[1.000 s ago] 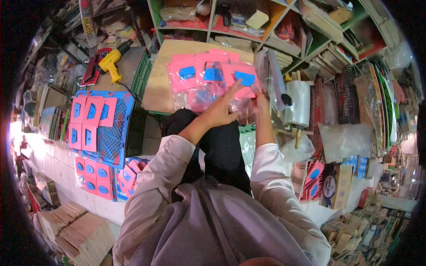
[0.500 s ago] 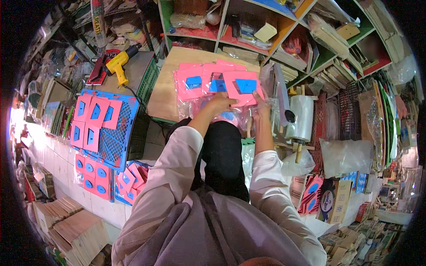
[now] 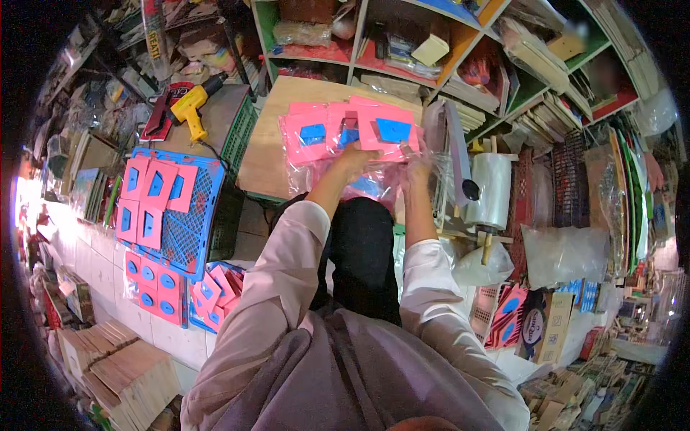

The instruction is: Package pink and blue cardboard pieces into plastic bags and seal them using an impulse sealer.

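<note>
A pink square card (image 3: 368,138) with a blue trapezoid piece (image 3: 394,131) lies over other pink cards on the wooden table in front of me. My left hand (image 3: 352,159) grips its lower left edge, fingers closed. At the lower right corner, my right hand (image 3: 416,167) has its thumb on the card, and clear plastic film (image 3: 437,164) wraps around that hand. Left of these, another pink card (image 3: 305,147) bears a blue shape. Between them sits a partly covered card (image 3: 338,133). More pink and blue pieces in clear plastic (image 3: 366,187) lie below my hands.
A blue crate (image 3: 190,233) at the left carries several pink cards. A yellow heat gun (image 3: 190,115) rests beyond it. Right of the table stand a long grey device (image 3: 454,147) and a clear film roll (image 3: 490,188). Shelves (image 3: 359,43) line the back.
The held card has shifted slightly left and away from me, lying flatter over the others. My right hand has moved a little left and nearer to me.
</note>
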{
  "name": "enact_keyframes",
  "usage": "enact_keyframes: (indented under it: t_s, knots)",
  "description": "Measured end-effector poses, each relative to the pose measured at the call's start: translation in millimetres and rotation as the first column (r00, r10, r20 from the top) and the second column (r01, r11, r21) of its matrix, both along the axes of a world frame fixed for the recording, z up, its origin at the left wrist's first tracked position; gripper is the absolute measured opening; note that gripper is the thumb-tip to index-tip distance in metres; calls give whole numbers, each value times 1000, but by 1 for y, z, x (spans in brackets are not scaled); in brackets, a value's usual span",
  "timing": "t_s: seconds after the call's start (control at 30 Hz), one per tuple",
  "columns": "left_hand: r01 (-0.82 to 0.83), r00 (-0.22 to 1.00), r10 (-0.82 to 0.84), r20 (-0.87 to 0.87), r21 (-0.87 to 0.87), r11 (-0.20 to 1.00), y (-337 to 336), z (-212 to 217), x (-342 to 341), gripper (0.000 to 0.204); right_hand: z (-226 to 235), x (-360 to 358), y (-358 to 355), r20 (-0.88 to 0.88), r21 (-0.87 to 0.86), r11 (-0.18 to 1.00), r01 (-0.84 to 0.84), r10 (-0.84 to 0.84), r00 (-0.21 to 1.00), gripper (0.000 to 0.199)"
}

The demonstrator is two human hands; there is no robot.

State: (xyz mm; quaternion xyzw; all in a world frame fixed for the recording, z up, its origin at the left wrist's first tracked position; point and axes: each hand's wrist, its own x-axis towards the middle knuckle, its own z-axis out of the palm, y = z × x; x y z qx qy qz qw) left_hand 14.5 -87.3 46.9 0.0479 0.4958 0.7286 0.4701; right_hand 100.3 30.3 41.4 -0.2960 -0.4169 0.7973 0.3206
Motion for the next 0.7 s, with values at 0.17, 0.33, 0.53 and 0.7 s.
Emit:
enact_keyframes:
  t_s: [0.17,0.33,0.53,0.7]
  knots:
    - [20,994,-24,108,44,999,1,-4,-28,50,10,62,-15,152,97,975,-199,183,971,65]
    - [104,985,-94,142,-68,992,-6,-9,-51,38,9,192,8,481,86,945,-315,238,844,29]
    - [127,988,-122,91,-42,991,-8,-20,-57,40,-95,191,87,820,96,960,263,-226,526,53]
    - [212,964,-238,119,201,956,-8,-35,-61,38,-146,180,133,404,-107,924,367,-297,865,40]
